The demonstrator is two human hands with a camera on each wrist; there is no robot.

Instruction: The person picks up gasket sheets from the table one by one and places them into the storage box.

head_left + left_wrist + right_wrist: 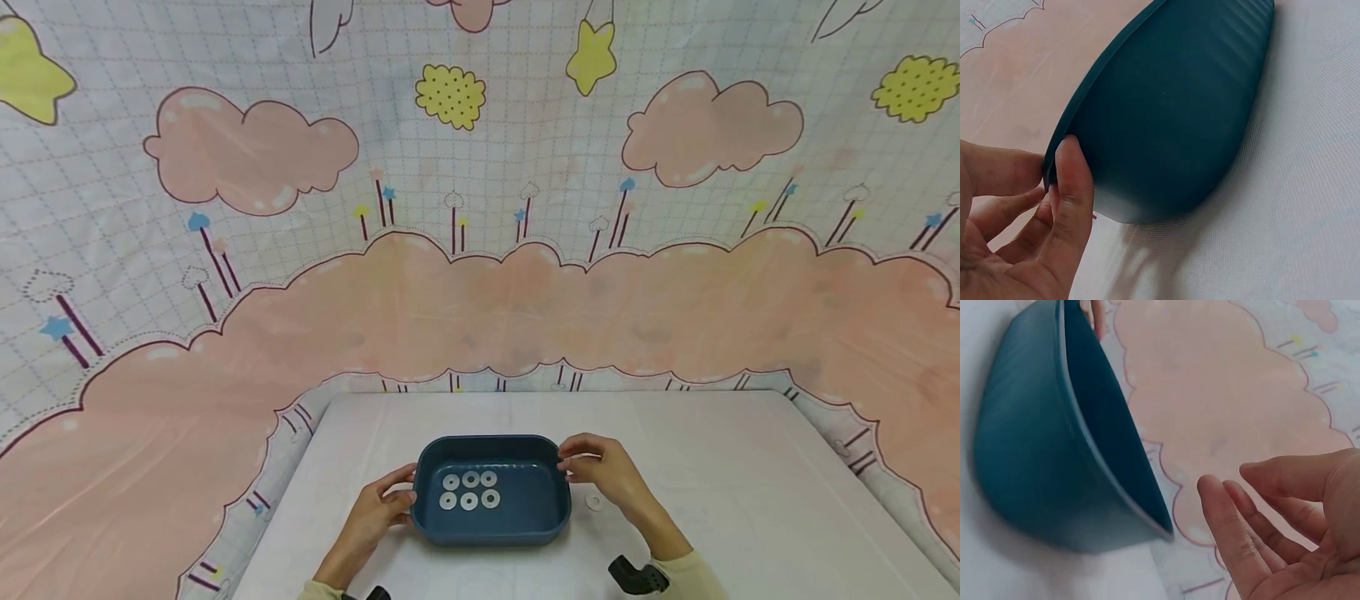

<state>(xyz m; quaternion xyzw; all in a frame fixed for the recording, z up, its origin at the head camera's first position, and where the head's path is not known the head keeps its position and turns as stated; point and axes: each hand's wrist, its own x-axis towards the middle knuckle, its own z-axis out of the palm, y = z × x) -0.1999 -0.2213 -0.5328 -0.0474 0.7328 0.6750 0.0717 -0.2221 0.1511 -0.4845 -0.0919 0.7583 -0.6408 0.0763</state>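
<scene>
A dark blue plastic tub (491, 533) stands on the white table, with several white washers (469, 501) in two short rows on the left part of its floor. At the tub's left end my left hand (375, 508) pinches the rim between thumb and fingers, as the left wrist view (1054, 231) shows closely. My right hand (607, 471) is by the tub's right end; in the right wrist view its loosely bent fingers (1229, 531) stand apart from the rim with nothing between them. One more washer (593, 502) lies on the table below the right hand.
The white tabletop (750, 500) spreads around the tub. Behind it hangs a cloth (487, 317) printed with clouds and stars. A black wrist strap (637, 575) shows at the right sleeve.
</scene>
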